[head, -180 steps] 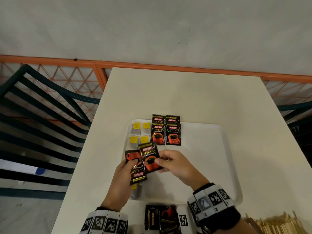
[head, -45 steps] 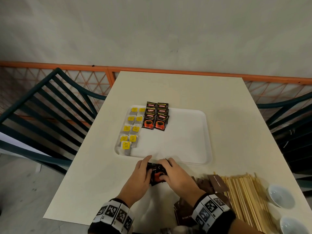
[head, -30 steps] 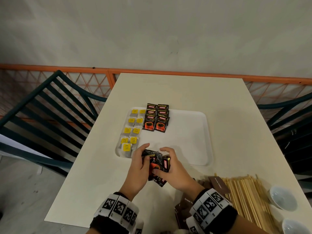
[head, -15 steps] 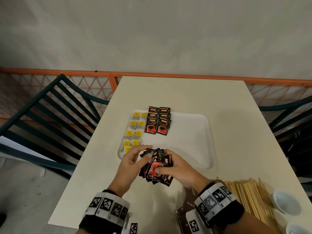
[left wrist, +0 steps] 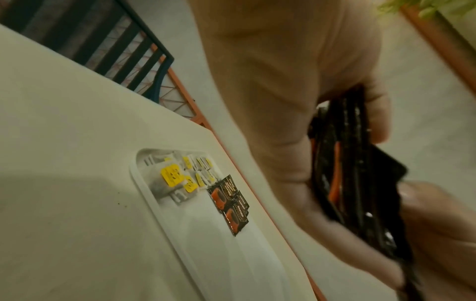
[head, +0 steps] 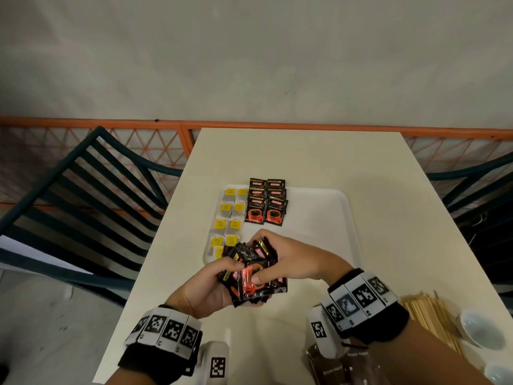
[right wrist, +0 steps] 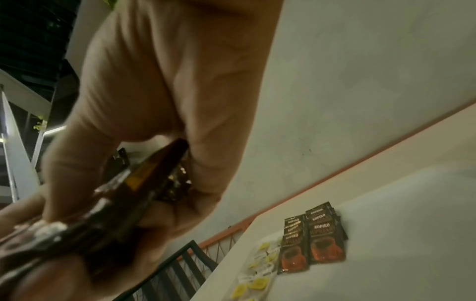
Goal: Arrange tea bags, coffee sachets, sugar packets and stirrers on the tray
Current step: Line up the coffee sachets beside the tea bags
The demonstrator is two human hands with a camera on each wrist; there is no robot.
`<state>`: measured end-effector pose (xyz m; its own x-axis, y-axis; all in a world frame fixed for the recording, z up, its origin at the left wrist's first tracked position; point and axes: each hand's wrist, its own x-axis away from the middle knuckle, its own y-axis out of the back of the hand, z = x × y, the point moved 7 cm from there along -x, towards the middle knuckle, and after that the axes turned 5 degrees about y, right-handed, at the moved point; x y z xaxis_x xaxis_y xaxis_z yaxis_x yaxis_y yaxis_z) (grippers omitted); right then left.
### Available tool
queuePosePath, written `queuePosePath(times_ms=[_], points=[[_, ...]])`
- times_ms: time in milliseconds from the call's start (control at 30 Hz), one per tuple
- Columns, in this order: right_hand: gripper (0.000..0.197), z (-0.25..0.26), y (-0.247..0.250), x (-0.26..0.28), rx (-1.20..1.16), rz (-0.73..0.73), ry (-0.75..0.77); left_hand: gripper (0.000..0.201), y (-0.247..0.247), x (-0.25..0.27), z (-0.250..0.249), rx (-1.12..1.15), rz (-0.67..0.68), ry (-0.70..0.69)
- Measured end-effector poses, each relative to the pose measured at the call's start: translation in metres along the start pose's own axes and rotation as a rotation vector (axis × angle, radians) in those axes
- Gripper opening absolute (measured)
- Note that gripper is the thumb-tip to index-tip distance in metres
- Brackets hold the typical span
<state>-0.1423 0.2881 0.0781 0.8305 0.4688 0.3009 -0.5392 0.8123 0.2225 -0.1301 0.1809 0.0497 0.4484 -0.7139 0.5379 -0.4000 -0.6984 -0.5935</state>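
Note:
Both hands hold one bundle of black and red coffee sachets (head: 254,273) just above the near left corner of the white tray (head: 327,218). My left hand (head: 211,284) grips the bundle from below and the left; my right hand (head: 280,262) pinches it from the right, thumb on top. The wrist views show the same bundle edge-on (left wrist: 352,173) (right wrist: 134,193). On the tray lie two columns of coffee sachets (head: 266,201) (right wrist: 314,240) (left wrist: 229,201). Left of them sit yellow-tagged tea bags (head: 227,223) (left wrist: 177,177) in two columns. Wooden stirrers (head: 433,315) lie on the table at the right.
Brown packets (head: 338,365) lie at the near table edge by my right wrist. Two small white bowls (head: 480,329) stand at the far right. Dark slatted chairs (head: 83,204) flank the table, and an orange railing (head: 138,125) runs behind it.
Both hands lifted a bundle of coffee sachets off the table near the tray's front edge and carried it up over the tray's near left corner. The tray's rows are unchanged.

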Motion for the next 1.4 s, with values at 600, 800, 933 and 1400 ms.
queuePosePath(times_ms=[600,800,933,1400], points=[[0.031,-0.031,0.003,-0.01,-0.32,-0.569,-0.065,0.051,0.05,-0.005,-0.006,0.189,-0.26,-0.321],[0.057,-0.027,0.001,-0.019,-0.216,-0.494,-0.029,0.05,0.058,-0.009,-0.01,0.126,-0.322,-0.339],[0.066,-0.032,0.001,-0.025,-0.088,-0.551,-0.078,0.04,0.065,-0.013,-0.018,0.109,-0.384,-0.393],[0.007,-0.069,0.005,-0.038,-0.519,-0.49,-0.144,0.034,0.088,-0.026,-0.021,0.154,-0.476,-0.406]])
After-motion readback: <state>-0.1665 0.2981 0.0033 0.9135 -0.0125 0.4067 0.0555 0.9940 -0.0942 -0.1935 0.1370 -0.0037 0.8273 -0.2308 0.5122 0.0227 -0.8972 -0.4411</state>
